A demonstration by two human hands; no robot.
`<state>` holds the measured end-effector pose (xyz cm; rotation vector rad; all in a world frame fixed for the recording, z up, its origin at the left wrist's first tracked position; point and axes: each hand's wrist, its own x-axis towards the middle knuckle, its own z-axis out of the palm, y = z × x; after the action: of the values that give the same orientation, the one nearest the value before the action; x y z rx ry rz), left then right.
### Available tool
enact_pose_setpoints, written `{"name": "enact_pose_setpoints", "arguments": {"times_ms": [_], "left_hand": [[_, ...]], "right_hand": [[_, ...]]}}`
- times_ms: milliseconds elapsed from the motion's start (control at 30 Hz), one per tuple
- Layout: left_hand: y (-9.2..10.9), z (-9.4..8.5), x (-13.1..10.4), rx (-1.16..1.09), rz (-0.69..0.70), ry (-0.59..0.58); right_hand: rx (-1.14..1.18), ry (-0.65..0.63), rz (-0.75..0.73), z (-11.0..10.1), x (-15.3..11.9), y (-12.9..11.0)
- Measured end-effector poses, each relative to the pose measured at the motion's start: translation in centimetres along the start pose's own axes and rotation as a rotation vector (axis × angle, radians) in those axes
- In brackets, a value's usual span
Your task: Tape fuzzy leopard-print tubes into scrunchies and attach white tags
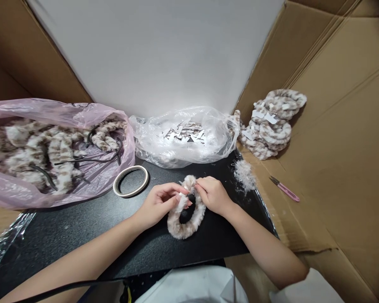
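Note:
A fluffy white-and-brown plush ring (185, 229) lies on the black tabletop in front of me, its far end between my hands. My left hand (164, 201) pinches the ring's upper left side, with thumb and fingers pressed into the fur. On the upper right side, my right hand (215, 194) grips the ring with its fingers curled. A small pale piece shows near the left fingertips at the top; what it is I cannot make out. The fur partly hides the fingertips of both hands.
Left stands a pink plastic bag (97, 179) of furry strips with dark cords. A tape roll (131, 182) lies near it. Behind my hands is a clear bag (158, 158) of paper labels. Right are stacked plush rings (273, 130), fur fluff (244, 174) and pink thread snips (286, 189).

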<state>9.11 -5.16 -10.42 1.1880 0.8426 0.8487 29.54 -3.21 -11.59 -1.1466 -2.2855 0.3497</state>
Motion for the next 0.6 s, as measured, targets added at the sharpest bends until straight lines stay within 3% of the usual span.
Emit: {"name": "enact_pose_setpoints", "arguments": {"times_ms": [233,400,467,533,600], "left_hand": [[-0.2,0.2,0.0,0.052,0.037,-0.084],[1.1,-0.3,0.2,0.380,0.217,-0.086],[2.4,-0.2,-0.7,0.472,0.311,-0.051],[3.7,0.4,-2.4,0.425,0.338,0.005],[4.6,1.4,-4.7,0.300,0.311,-0.067]], "right_hand": [[-0.004,0.001,-0.004,0.1,0.1,0.1],[0.014,0.034,-0.024,0.1,0.1,0.1],[0.020,0.048,-0.030,0.2,0.1,0.2],[0.023,0.059,-0.034,0.2,0.0,0.2],[0.017,0.071,-0.040,0.3,0.0,0.3]]}}
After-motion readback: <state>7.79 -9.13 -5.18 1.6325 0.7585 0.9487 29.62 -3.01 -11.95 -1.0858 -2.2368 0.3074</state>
